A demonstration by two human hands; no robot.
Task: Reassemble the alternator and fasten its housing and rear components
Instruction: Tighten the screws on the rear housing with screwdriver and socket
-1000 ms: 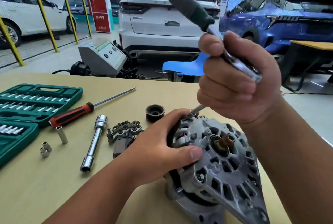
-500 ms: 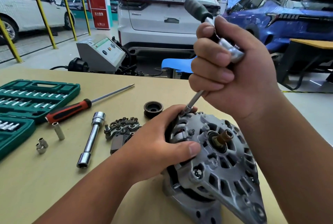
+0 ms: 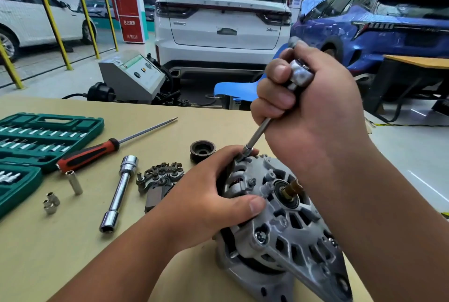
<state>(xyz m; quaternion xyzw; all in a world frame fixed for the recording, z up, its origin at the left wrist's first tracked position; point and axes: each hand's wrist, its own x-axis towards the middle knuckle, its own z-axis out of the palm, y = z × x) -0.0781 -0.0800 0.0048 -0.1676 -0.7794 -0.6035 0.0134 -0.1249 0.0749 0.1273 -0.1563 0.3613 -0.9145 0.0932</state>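
Tightening a bolt on the alternator's (image 3: pixel 286 229) far edge: right hand (image 3: pixel 313 119) fists the ratchet (image 3: pixel 300 74), left hand (image 3: pixel 204 199) clasps the housing. Next, turn squarely.

The tan table (image 3: pixel 60 260) bears a green socket case (image 3: pixel 80 129) (open), red screwdriver (image 3: pixel 90 154), extension bar (image 3: pixel 119 194), pulley (image 3: pixel 202 150), alternator (image 3: pixel 286 236) and perhaps a rectifier (image 3: pixel 160 175)

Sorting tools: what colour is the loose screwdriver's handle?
Red and black screwdriver handle, clearest in the head view.

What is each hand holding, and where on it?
Right hand grips the ratchet at its head; left hand holds the alternator by its upper rim.
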